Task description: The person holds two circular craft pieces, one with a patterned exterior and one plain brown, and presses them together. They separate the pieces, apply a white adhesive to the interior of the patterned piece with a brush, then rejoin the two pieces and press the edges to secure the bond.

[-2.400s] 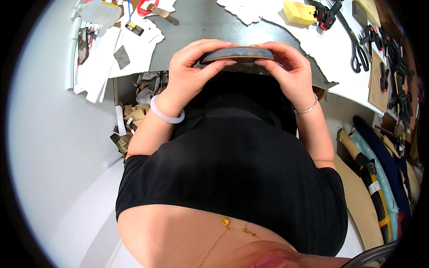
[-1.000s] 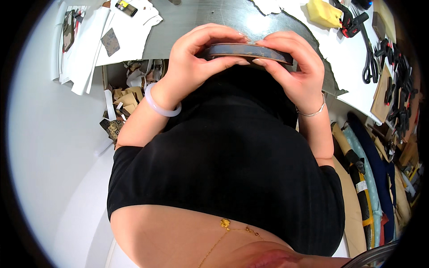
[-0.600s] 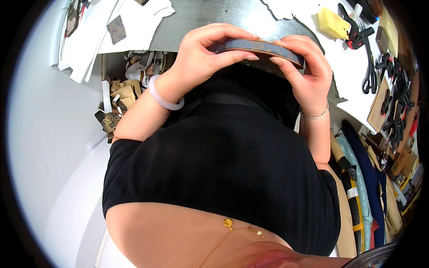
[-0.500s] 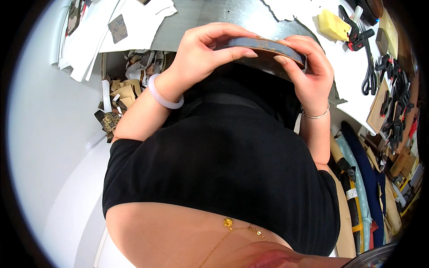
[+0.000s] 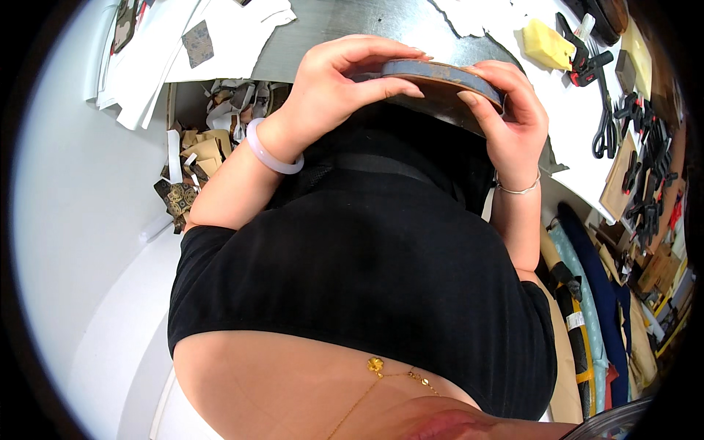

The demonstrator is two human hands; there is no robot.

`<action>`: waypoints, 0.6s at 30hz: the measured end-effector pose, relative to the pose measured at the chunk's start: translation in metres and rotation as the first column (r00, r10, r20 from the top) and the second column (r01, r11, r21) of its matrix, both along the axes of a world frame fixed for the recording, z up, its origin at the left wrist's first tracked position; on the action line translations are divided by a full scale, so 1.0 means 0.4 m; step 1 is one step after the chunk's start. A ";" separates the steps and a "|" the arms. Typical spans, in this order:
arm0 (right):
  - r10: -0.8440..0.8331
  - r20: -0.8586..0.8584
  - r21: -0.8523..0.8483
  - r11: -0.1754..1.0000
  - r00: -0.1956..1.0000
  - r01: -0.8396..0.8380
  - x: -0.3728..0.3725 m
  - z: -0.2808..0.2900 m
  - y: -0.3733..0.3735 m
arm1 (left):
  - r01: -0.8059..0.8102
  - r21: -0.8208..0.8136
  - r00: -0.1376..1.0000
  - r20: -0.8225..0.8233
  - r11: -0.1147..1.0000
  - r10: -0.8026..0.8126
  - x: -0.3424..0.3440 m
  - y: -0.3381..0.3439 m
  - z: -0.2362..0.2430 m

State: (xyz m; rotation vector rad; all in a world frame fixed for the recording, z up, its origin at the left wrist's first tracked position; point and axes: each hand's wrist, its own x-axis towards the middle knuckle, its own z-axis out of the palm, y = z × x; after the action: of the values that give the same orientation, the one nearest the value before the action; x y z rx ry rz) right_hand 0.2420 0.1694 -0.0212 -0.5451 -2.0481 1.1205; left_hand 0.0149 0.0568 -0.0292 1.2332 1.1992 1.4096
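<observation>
Between my two hands, over the near edge of the table, is a curved, shallow piece (image 5: 444, 72) with a blue-grey patterned side band, brown edging and a dark brown underside. My left hand (image 5: 343, 82) grips its left end, fingers along the far side and thumb near the underside. At the right end, my right hand (image 5: 513, 106) pinches it, thumb on the near side and fingers over the band. The fingers partly cover both ends, and the far side of the piece is hidden.
A grey metal plate (image 5: 323, 33) lies on the table beyond my hands. White sheets (image 5: 235, 44) with a small patterned swatch are at left, above a bin of scraps (image 5: 209, 150). On the right are a yellow sponge (image 5: 547, 45), scissors (image 5: 605, 132), several black clamps (image 5: 645, 169) and fabric rolls (image 5: 587, 293).
My left hand and fingertips have shifted slightly to the right along the piece. The piece is tilted a little differently, and my right hand keeps its hold almost unmoved.
</observation>
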 end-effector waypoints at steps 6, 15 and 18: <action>-0.013 -0.005 -0.030 0.999 1.000 0.013 0.005 -0.001 -0.002 | -0.002 0.013 0.985 -0.174 1.000 0.004 -0.009 -0.008 0.013; -0.037 -0.115 -0.274 0.962 0.993 0.004 0.018 0.017 -0.022 | -0.080 0.097 0.991 -0.098 0.992 0.090 0.033 -0.020 0.050; -0.073 -0.160 -0.383 0.924 0.984 0.007 0.027 0.008 -0.030 | -0.076 0.080 0.996 -0.042 0.994 0.080 0.034 -0.023 0.072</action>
State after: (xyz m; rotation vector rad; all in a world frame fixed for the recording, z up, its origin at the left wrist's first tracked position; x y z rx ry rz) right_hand 0.2526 0.1572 -0.0179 -0.6515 -1.6699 1.5005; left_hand 0.0284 0.0478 -0.0006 1.2898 1.2449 1.5060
